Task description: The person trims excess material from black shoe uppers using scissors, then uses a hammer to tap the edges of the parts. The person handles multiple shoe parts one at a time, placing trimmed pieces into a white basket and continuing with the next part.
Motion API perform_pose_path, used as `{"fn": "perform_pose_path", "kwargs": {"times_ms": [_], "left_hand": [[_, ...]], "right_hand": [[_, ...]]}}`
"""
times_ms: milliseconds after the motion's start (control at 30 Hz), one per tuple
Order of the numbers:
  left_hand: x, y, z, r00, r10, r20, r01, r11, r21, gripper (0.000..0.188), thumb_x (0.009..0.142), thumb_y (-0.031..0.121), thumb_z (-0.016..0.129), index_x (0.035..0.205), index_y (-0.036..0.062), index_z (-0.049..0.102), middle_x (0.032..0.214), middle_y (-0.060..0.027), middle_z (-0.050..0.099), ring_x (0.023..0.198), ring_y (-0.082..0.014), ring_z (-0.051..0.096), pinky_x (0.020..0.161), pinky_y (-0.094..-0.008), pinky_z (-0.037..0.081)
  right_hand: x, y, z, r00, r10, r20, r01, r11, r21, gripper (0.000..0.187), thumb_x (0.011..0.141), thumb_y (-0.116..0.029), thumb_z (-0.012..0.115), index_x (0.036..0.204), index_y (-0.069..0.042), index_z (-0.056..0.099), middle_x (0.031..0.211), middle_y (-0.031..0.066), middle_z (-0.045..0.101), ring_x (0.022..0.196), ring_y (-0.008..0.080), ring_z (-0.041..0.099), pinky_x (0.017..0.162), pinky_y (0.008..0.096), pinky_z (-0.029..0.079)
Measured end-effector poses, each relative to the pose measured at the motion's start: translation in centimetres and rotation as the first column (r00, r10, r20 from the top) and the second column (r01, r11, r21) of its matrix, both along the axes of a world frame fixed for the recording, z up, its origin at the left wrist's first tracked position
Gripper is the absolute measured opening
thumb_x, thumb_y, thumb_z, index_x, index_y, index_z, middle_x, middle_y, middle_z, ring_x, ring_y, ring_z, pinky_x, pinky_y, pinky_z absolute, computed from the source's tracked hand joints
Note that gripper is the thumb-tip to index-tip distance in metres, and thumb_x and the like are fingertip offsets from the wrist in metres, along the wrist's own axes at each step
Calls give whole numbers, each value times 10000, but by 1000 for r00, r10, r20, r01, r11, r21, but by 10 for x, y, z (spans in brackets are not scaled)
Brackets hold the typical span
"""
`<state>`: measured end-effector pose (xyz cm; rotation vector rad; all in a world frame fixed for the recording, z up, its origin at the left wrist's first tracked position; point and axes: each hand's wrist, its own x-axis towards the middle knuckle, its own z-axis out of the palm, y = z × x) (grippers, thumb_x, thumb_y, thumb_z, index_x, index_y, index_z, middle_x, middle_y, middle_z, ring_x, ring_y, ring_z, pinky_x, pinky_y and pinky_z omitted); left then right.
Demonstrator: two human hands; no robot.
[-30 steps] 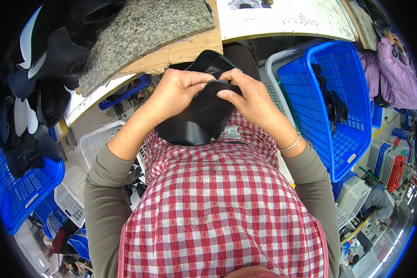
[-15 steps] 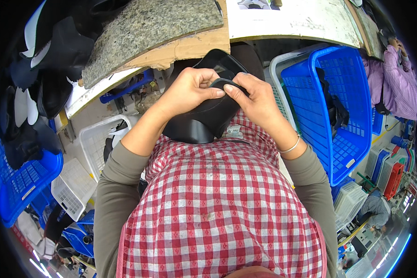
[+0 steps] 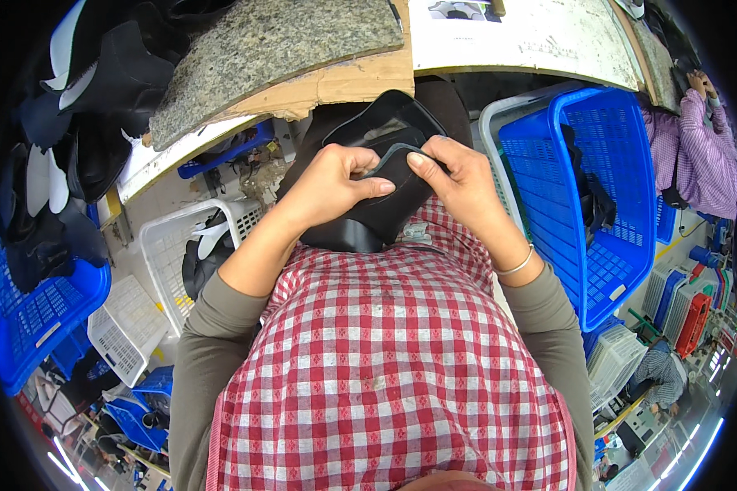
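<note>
A black leather shoe upper (image 3: 352, 234) rests over my lap, with its far opening (image 3: 385, 119) spread toward the bench. My left hand (image 3: 336, 182) pinches its raised edge between thumb and curled fingers. On the same edge, a little to the right, my right hand (image 3: 460, 176) grips with its thumb on top and its fingers behind. A short stretch of the edge shows between the two thumbs. Behind the leather, the fingertips of both hands are partly hidden.
Ahead stands a bench with a granite slab (image 3: 278, 61) and a white top (image 3: 524, 37). A large blue basket (image 3: 540, 164) is at my right. White crates (image 3: 160, 245) stand at left, below piled black shoe parts (image 3: 123, 65). Another person in a checked shirt (image 3: 704, 147) is at far right.
My thumbs have moved apart along the edge, uncovering more of it between them. The left hand has shifted slightly nearer me, the right hand slightly to the right.
</note>
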<state>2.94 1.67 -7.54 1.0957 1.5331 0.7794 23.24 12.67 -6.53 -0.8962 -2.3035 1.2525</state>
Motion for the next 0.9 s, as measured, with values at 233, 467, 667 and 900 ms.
{"fn": "perform_pose_path", "kwargs": {"times_ms": [233, 467, 667, 900], "left_hand": [[3, -24, -9, 949, 173, 263, -183, 983, 14, 142, 874, 76, 811, 963, -20, 757, 848, -29, 735, 820, -54, 622, 748, -258, 514], [13, -23, -5, 969, 225, 100, -233, 970, 75, 126, 880, 77, 804, 953, -11, 751, 852, -1, 733, 810, -56, 626, 771, -255, 518], [12, -17, -16, 954, 163, 252, -215, 957, 195, 279, 830, 103, 839, 1071, -5, 750, 915, -87, 765, 871, -120, 698, 834, -312, 552], [13, -28, -30, 995, 91, -46, -71, 944, 323, 416, 839, 184, 848, 1190, 19, 698, 1229, -69, 605, 1186, -214, 577, 1025, -371, 449]], "right_hand": [[0, 1, -4, 999, 18, -42, -18, 1000, 1, 213, 940, -199, 753, 889, -14, 660, 759, 135, 604, 704, 296, 590, 660, 384, 483], [1, 4, 13, 995, 83, -48, -86, 995, -55, 235, 899, -211, 801, 930, -6, 689, 769, 115, 638, 712, 268, 611, 688, 354, 510], [6, 38, 6, 950, 312, 17, -282, 879, -384, 384, 816, -166, 881, 1134, -9, 733, 837, 71, 750, 785, 57, 640, 717, 288, 540], [28, 55, 14, 963, 237, 125, -134, 829, -542, 337, 833, -95, 851, 1130, -1, 724, 976, 62, 759, 880, 126, 686, 801, 308, 568]]}}
